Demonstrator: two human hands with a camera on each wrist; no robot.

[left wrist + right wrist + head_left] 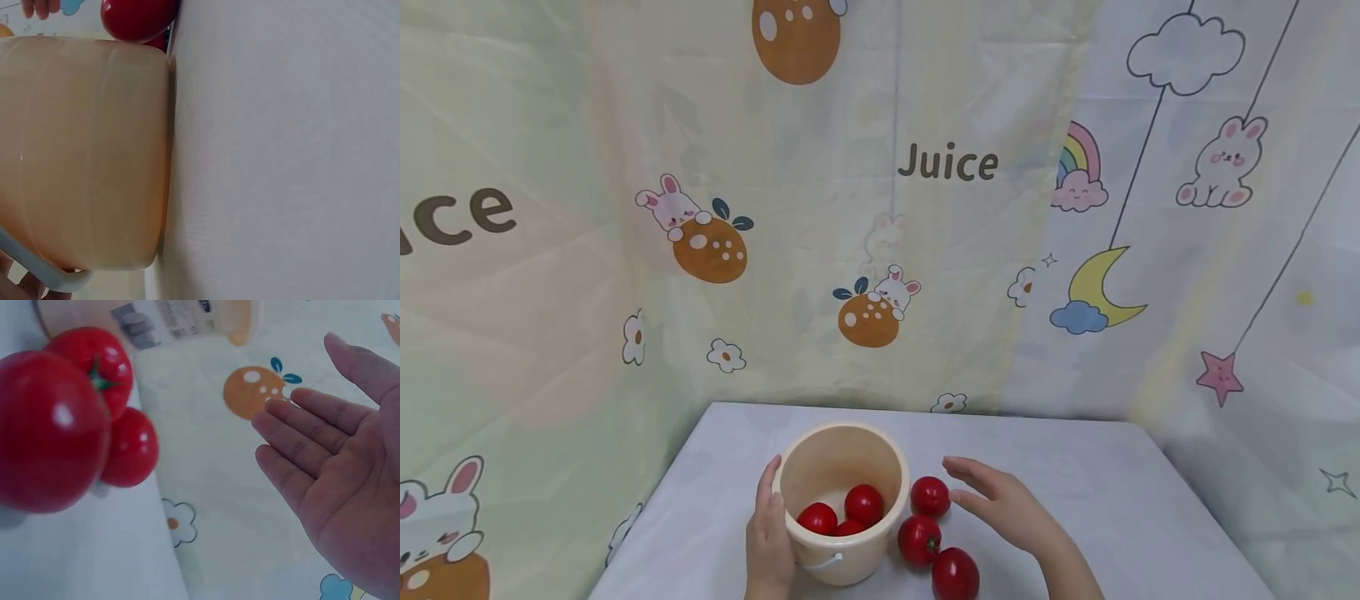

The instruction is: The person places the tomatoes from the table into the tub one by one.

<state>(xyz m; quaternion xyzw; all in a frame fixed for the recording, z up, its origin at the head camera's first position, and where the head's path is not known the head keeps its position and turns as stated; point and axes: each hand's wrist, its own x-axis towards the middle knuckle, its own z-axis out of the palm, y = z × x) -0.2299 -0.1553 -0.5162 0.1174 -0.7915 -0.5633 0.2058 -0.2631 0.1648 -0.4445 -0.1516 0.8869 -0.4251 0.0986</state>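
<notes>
A cream bucket (842, 550) stands upright on the table, with red tomatoes (864, 505) visible inside. My left hand (769, 533) rests against the bucket's left side, its fingers extended along the wall; the left wrist view shows part of it beside the grey handle (44, 265). Right of the bucket lie three more: a red tomato (931, 497) at the back, a tomato with a green stem (919, 540), and a large tomato (956, 573) in front. My right hand (1003, 504) hovers just right of the back tomato, fingers extended, holding nothing.
The white table (1075, 467) reaches back to a printed cloth (955, 275) that hangs behind and at both sides. A printed label (169, 322) shows on the bucket's side in the right wrist view.
</notes>
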